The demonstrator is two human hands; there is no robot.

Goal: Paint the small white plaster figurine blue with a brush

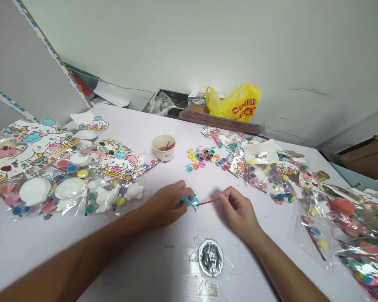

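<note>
My left hand (pixel 171 203) is closed around a small figurine (pixel 193 201), partly blue and partly white, just above the table. Its far side is hidden by my fingers. My right hand (pixel 237 209) pinches the end of a thin red paintbrush (pixel 209 201), whose dark tip touches or nearly touches the white part of the figurine. Beyond both hands lie several small open paint pots (pixel 204 155) in many colours. A paper cup (pixel 164 147) with red brush handles in it stands to their left.
Clear bags (pixel 78 184) of white figurines and paint pots cover the left side of the white table. More bags (pixel 264 167) lie on the right, beside a painted figurine (pixel 284 198). A round black disc (pixel 211 257) is taped near the front. A yellow plastic bag (pixel 234 105) sits behind.
</note>
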